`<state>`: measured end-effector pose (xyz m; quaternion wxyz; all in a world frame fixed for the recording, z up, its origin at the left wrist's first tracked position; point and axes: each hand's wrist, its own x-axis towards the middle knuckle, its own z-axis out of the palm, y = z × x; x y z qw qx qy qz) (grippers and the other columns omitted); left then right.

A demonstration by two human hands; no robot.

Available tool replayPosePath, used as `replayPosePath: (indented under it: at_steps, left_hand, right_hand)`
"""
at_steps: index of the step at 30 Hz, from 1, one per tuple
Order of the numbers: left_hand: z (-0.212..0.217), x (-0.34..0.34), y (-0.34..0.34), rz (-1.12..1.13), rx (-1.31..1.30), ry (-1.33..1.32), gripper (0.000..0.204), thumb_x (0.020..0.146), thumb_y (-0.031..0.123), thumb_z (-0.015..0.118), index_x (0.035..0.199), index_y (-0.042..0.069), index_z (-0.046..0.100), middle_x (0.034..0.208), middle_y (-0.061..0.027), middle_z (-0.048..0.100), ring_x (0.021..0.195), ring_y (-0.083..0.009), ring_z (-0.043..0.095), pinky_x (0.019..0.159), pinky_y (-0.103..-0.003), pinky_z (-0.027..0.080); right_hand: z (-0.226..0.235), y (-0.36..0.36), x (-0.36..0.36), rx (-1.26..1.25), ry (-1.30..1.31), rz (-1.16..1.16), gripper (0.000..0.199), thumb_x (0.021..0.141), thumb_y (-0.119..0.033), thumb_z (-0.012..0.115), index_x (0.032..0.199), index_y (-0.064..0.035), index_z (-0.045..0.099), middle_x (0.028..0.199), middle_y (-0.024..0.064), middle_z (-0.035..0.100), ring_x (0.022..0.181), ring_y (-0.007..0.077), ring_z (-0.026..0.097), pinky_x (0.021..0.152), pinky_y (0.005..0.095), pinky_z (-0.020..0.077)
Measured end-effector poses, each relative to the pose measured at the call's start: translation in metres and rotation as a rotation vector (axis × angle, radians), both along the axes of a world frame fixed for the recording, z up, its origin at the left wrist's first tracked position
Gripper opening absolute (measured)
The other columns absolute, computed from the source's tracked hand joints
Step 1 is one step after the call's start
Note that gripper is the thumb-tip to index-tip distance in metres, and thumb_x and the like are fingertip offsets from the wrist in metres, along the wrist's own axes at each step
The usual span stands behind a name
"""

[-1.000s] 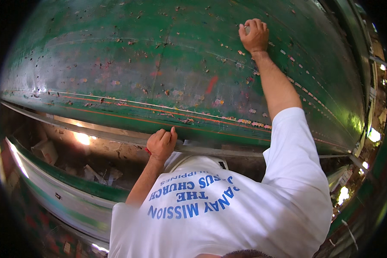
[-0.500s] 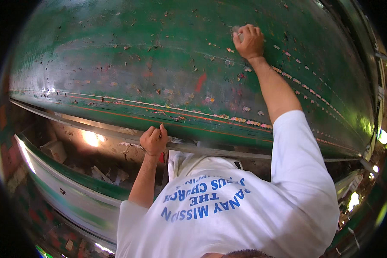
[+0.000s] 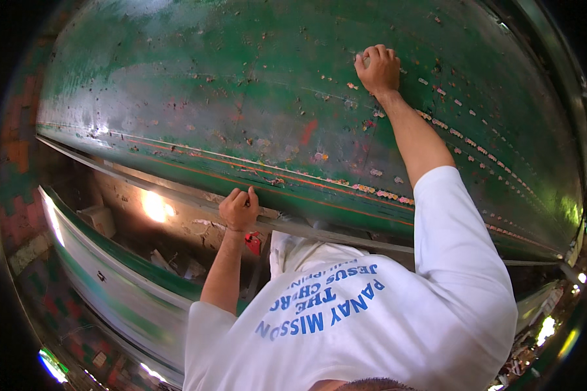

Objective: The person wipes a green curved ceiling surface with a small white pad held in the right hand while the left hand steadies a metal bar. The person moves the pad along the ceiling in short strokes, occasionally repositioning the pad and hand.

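Right hand (image 3: 378,68): fingers curled tight, pressed against the green painted panel (image 3: 241,98) high on its curved face. A small pale thing shows at the fingertips; grip looks closed on it, but what it is cannot be told. Arm fully extended upward.

Left hand (image 3: 239,208): closed in a loose fist, knuckles resting on the grey metal rail (image 3: 346,234) that runs along the panel's lower edge. Whether it holds anything cannot be told. A small red object (image 3: 253,242) hangs just below the wrist.

Panel surface: worn, chipped paint, pale and red patches, an orange stripe (image 3: 195,155) near the lower edge.

Judgement: surface work on the panel is under way, right hand working, left bracing. Next move likely calls for steady pressure while shifting to an adjacent patch, left hand keeping balance on the rail.
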<state>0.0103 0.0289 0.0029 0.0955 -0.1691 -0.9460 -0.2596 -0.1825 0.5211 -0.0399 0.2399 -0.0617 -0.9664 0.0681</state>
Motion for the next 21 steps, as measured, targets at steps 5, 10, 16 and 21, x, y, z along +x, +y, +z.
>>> replayPosePath:
  at_steps: [5, 10, 16, 21]
  left_hand:
    - [0.001, -0.001, 0.0, 0.012, -0.05, -0.02, 0.042, 0.095, 0.017, 0.077, 0.063, 0.011, 0.051, 0.064, -0.008, 0.05, 0.052, -0.0339, 0.054, 0.048, -0.046, 0.042]
    - [-0.001, -0.001, -0.002, 0.035, -0.076, -0.049, 0.041, 0.096, 0.023, 0.076, 0.064, 0.012, 0.054, 0.066, -0.0072, 0.054, 0.055, -0.0358, 0.058, 0.05, -0.047, 0.045]
    - [0.001, 0.0, -0.002, 0.032, -0.091, -0.063, 0.039, 0.097, 0.025, 0.075, 0.064, 0.012, 0.057, 0.068, -0.0074, 0.058, 0.058, -0.0361, 0.061, 0.052, -0.047, 0.049]
    - [0.004, 0.0, -0.002, 0.017, -0.095, -0.09, 0.038, 0.097, 0.024, 0.074, 0.066, 0.011, 0.058, 0.071, -0.0083, 0.059, 0.061, -0.0369, 0.063, 0.054, -0.048, 0.051]
  right_hand:
    - [0.0, -0.023, -0.023, -0.003, 0.009, -0.171, 0.024, 0.095, -0.039, 0.072, 0.101, -0.016, 0.069, 0.106, 0.0057, 0.066, 0.104, 0.0314, 0.065, 0.086, 0.0533, 0.051]
    - [0.005, -0.059, 0.011, -0.092, 0.032, 0.009, 0.024, 0.094, -0.038, 0.075, 0.098, -0.0155, 0.068, 0.105, 0.0049, 0.065, 0.106, 0.0305, 0.063, 0.089, 0.0512, 0.05]
    - [0.014, -0.073, 0.068, -0.206, -0.016, 0.069, 0.025, 0.093, -0.035, 0.079, 0.098, -0.0141, 0.067, 0.105, 0.0046, 0.064, 0.108, 0.0307, 0.062, 0.09, 0.0512, 0.0494]
    - [0.023, -0.077, 0.119, -0.191, -0.023, 0.128, 0.024, 0.094, -0.034, 0.079, 0.102, -0.0128, 0.071, 0.108, 0.0058, 0.065, 0.109, 0.0317, 0.063, 0.094, 0.0489, 0.0486]
